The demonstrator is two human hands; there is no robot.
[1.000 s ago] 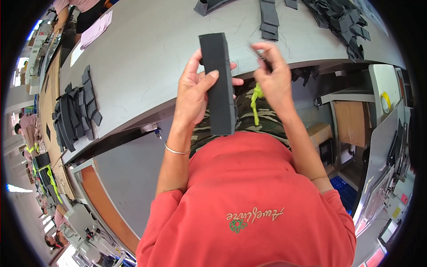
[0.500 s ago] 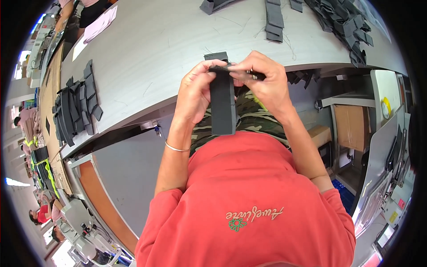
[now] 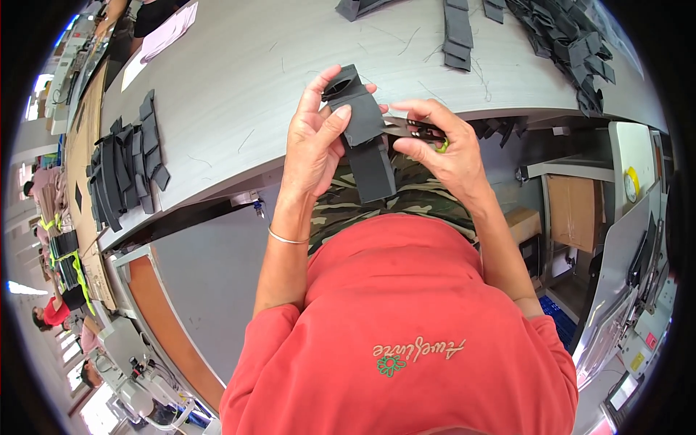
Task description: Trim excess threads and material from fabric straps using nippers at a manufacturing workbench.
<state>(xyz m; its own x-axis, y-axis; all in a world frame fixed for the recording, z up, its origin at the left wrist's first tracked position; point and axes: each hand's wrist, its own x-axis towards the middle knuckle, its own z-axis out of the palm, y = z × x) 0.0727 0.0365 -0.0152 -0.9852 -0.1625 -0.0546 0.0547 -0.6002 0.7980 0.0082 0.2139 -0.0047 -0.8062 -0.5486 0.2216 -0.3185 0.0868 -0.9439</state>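
My left hand point(image 3: 316, 138) pinches a folded strip of dark grey fabric point(image 3: 360, 119) between thumb and fingers, just off the table's near edge. The strip's upper end shows a loop-like fold, and its lower part hangs over my lap. In my right hand point(image 3: 449, 148) is a pair of small thread snips point(image 3: 415, 129) with dark handles and a bit of yellow-green on them. Their blades point left and lie against or very close to the strip's right edge; whether they touch it I cannot tell.
On the grey table point(image 3: 239, 94), a row of dark fabric strips point(image 3: 123, 170) lies at the left. A larger heap point(image 3: 562, 40) fills the far right, with another folded strip point(image 3: 457, 36) beside it. Loose threads are scattered about. Right of my legs stands a cardboard box point(image 3: 573, 210) in a shelf.
My left hand has turned and raised the fabric strip, so its loop-like end now shows. The snips have moved slightly right and down, from the strip's upper part to its right edge.
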